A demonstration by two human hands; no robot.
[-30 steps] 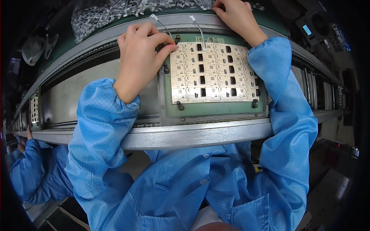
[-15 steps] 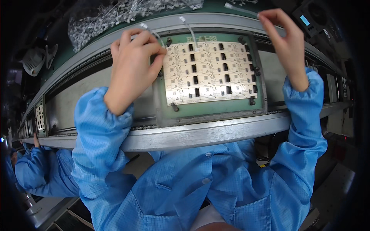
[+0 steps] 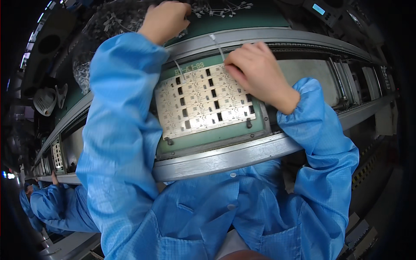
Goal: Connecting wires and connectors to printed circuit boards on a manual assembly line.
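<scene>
Head | left hand (image 3: 167, 19) curled in component pile (image 3: 108, 26) | right hand (image 3: 255, 71) pinching on board panel (image 3: 203, 102)

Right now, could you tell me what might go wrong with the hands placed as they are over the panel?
The right hand presses on the white circuit panel's upper edge beside a thin upright lead; a slip could bend it. The left hand reaches across into the pile of loose parts, so its blue sleeve might brush the panel.

The right hand (image 3: 260, 73) hides the board's (image 3: 203, 104) top right corner. Beyond the board, the left hand's (image 3: 164, 19) fingertips are cut off by the top edge.
</scene>
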